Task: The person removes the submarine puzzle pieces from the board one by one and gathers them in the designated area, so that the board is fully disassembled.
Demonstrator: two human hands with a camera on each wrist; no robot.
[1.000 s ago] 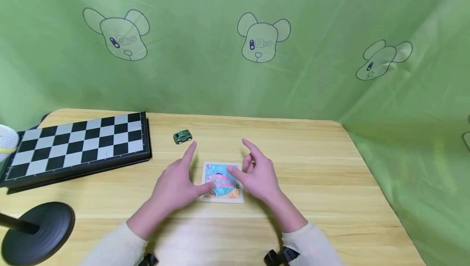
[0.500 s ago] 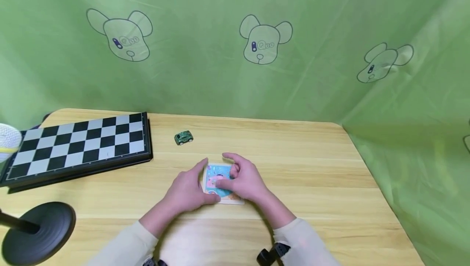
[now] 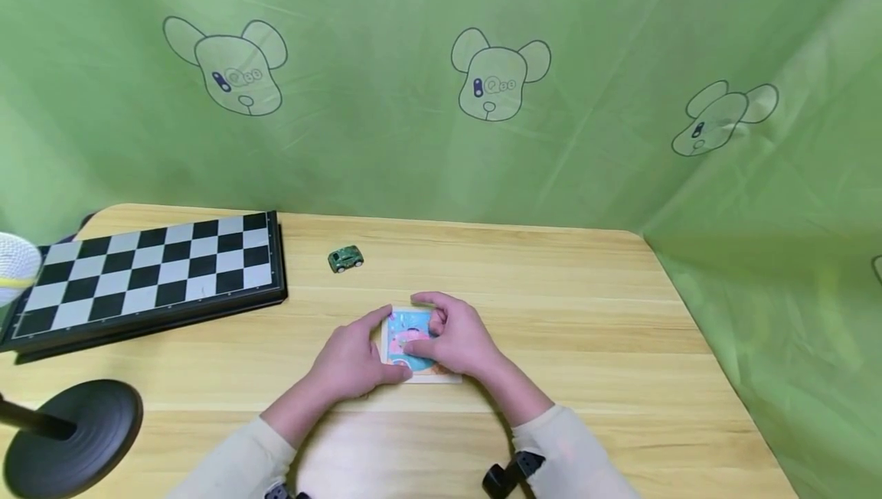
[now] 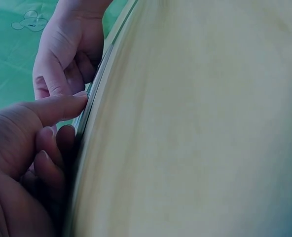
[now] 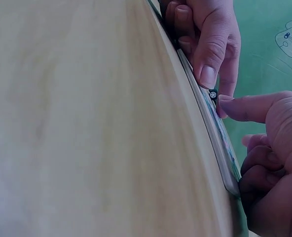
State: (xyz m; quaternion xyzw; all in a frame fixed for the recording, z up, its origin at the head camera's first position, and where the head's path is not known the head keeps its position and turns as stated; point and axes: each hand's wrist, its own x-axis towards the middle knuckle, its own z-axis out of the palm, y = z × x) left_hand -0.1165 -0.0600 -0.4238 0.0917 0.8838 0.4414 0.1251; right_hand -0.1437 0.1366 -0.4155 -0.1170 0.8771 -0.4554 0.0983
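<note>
left hand (image 3: pixel 351 361), right hand (image 3: pixel 463 337) just closed in; picture panel (image 3: pixel 408 320), nearer than toy car (image 3: pixel 346 258), rightward, seemingly steadied: left gripping edges, right thumb over it, grip unclear.

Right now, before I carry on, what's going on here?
A person's left hand holds the left side of a small square picture that lies on the wooden table. Their right hand is over its right side, thumb above the printed surface. Beyond it sits a green toy car; a chessboard lies off to the left. Neither is being touched.
</note>
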